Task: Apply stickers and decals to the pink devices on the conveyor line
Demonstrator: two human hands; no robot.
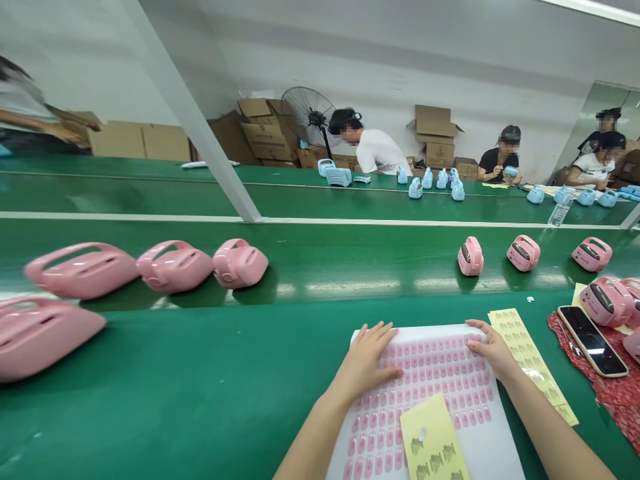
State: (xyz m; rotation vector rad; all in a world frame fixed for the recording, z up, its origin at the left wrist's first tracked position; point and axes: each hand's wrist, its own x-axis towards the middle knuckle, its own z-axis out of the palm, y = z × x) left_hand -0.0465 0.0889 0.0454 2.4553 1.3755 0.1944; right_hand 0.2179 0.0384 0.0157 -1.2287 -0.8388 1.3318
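Note:
A white sheet of pink oval stickers (435, 381) lies on the green table before me. My left hand (364, 363) rests on its upper left part, fingers stretched and spread, thumb pointing inward over the stickers. At the upper right corner my right hand (494, 350) grips the sheet, its thumb on the face and its fingers curled at the edge. On the sheet's lower part sits a yellow label sheet (434, 440) with dark print and a small whitish piece on it. Another yellow label strip (533, 367) extends under my right forearm.
Pink handled plastic cases (240, 263) stand on the belt, left and right. A phone (593, 340) lies on red bubble wrap (600, 400) at right. Beyond are blue cases (457, 190), a bottle (561, 208), a slanted white post (200, 120), cartons, a fan and several people.

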